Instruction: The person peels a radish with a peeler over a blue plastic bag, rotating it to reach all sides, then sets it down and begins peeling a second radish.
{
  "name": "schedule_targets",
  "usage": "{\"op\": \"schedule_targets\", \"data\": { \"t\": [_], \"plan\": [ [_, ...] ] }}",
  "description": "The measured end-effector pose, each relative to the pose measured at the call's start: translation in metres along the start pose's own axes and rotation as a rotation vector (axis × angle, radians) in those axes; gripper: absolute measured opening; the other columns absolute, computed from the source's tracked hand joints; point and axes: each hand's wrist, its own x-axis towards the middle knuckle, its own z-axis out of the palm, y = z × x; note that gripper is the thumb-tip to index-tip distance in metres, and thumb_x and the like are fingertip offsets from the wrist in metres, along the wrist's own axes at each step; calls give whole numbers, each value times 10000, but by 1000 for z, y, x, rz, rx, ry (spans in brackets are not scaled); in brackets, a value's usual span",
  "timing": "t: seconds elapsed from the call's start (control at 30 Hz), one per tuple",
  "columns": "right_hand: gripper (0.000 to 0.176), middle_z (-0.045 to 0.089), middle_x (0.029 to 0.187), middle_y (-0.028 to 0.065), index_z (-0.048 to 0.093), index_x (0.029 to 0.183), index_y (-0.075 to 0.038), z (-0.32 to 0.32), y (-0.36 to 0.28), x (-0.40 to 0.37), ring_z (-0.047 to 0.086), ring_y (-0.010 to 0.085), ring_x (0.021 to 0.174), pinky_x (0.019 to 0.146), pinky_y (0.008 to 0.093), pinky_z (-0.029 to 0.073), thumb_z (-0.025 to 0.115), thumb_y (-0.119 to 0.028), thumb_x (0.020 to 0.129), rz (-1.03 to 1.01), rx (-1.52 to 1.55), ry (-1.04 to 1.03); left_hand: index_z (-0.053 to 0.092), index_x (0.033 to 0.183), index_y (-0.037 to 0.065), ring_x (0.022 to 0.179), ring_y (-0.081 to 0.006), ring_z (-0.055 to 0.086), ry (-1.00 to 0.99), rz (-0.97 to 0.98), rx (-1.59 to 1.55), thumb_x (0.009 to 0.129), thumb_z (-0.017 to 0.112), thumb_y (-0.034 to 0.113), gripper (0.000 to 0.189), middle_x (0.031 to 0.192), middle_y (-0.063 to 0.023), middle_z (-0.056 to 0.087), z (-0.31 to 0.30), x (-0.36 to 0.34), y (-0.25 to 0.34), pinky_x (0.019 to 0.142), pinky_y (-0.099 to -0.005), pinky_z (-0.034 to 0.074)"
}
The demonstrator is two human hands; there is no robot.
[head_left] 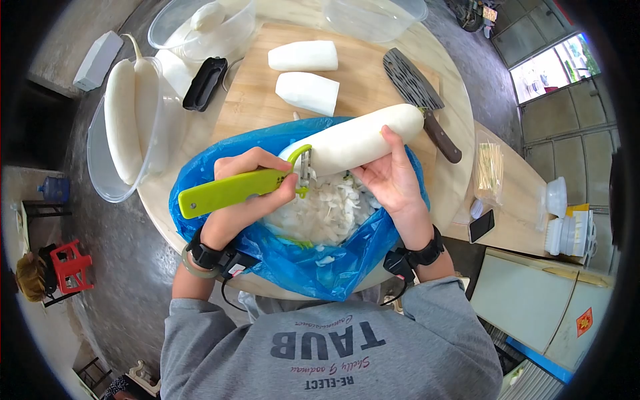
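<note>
Over the near edge of the round table point(460, 113), a blue plastic bag point(200, 175) lies open with a heap of white peelings point(320, 215) inside it. The person's left hand point(248, 187) is closed around the handle of a green peeler point(227, 192), whose blade end rests against the near end of a long white radish point(363, 140). The right hand point(393, 181) cups that radish from below, with the thumb laid over its top, and holds it tilted above the bag so that its far end points toward the table's right edge. Both wrists carry dark straps.

Behind the bag sits a wooden cutting board point(363, 67), and on it lie two short peeled radish pieces point(303, 56) point(308, 92), just beside each other. A cleaver point(420, 93) lies at the board's right side, its dark handle toward the near right. At the left edge a clear tub point(100, 181) holds two whole radishes point(123, 120) side by side. A black object point(205, 83) lies between that tub and the board.
</note>
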Motion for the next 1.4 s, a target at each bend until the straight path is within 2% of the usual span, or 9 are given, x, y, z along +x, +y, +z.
{"op": "schedule_targets", "data": {
  "t": [0.17,0.3,0.4,0.6,0.73,0.93,1.13,1.27,1.4],
  "plan": [
    [539,505,1112,94,403,1167,-57,-1,1,-1,464,228,1069,942,402,361,642,-324,765,1,-24,26,526,664,36,516,-59,478,142,-115,56,641,617,-12,106,610,-17,542,1,-3,-8,492,-175,368],
    [528,506,1113,95,409,1163,-59,-1,-1,-1,466,229,1068,944,404,359,640,-320,766,16,4,27,439,641,36,481,-31,405,371,-149,-212,656,529,-74,143,556,1,461,-5,-3,-10,446,-178,307],
    [514,506,1113,95,410,1162,-61,2,-1,-2,463,228,1072,948,401,354,630,-318,774,8,-10,27,463,646,38,488,-42,421,303,-46,-247,653,548,-62,132,569,-6,486,-5,-4,-13,457,-177,316],
    [490,505,1115,92,412,1160,-70,0,-2,-2,456,217,1082,951,390,353,610,-323,789,23,-7,-9,520,680,51,510,-95,493,-70,34,-90,627,615,-16,127,601,-24,543,-2,-2,-4,487,-196,371],
    [489,505,1118,84,408,1165,-77,1,-2,-2,456,212,1085,946,387,357,609,-323,792,25,-3,-17,545,672,68,500,-105,537,-106,79,-42,616,654,9,136,597,-28,566,2,0,1,488,-200,406],
    [495,506,1117,78,402,1170,-79,1,-1,-1,462,209,1075,938,385,359,605,-328,794,25,-11,-11,518,642,66,475,-95,505,-92,54,-45,616,639,-5,142,552,-17,527,2,2,0,459,-202,374],
    [496,507,1116,83,425,1152,-72,2,-4,-3,467,217,1068,932,390,360,622,-329,777,39,28,-12,439,639,54,435,-94,399,166,85,26,615,555,-67,170,508,-20,438,-10,1,-10,429,-208,297],
    [493,507,1115,86,432,1146,-69,1,-4,-2,466,221,1067,931,398,363,624,-329,773,42,24,25,493,652,65,444,-126,482,137,27,-59,614,607,-10,142,529,-33,502,-11,-4,-10,454,-206,373],
    [496,508,1114,86,425,1153,-68,3,-4,-4,466,220,1063,931,400,363,619,-328,777,35,2,24,505,665,66,463,-130,503,-5,79,-115,604,638,14,154,558,-33,530,-8,-1,-6,458,-209,380]
  ]
}}
